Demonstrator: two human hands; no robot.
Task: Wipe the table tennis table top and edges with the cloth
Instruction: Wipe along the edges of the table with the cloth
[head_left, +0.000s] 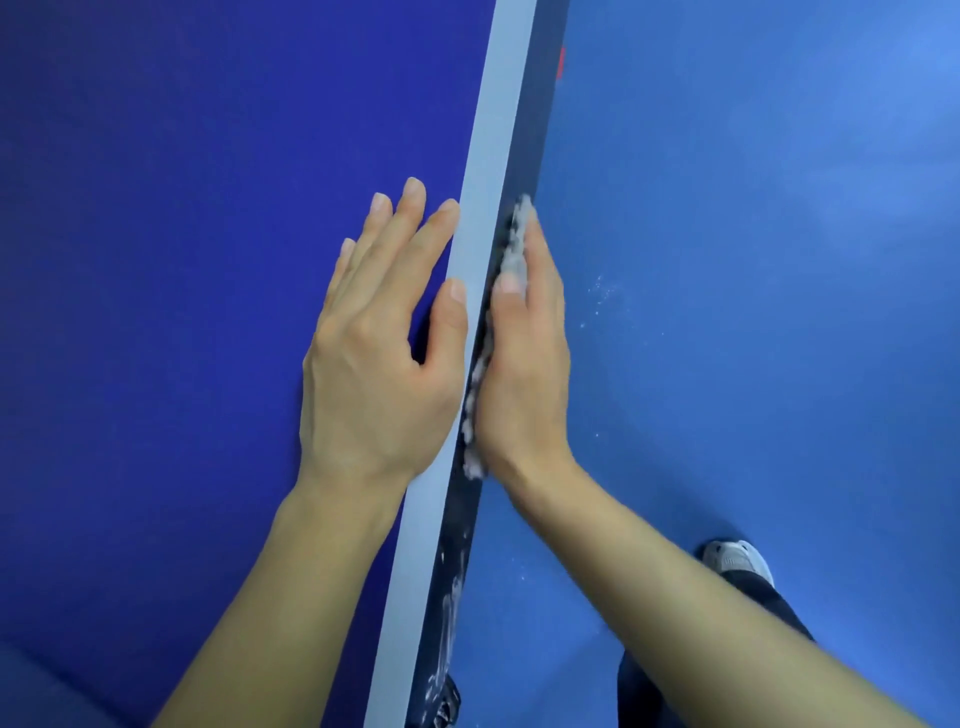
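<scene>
The left hand (374, 353) lies flat, fingers spread, on the blue table top (182, 260) beside its white line (488, 156). The right hand (524, 374), fingers straight, presses the pale cloth (514, 249) against the dark side edge (540, 104). Steady, even pressure towards the near white streaks (447, 623) would serve best. The palm hides most of the cloth.

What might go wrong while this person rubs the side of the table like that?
1. The right hand only presses the cloth flat against the dark edge, so the cloth may slip out and drop.
2. White streaks lower on that edge suggest the wiping may smear dirt rather than lift it.
3. White specks already lie on the floor; more may fall there.
</scene>
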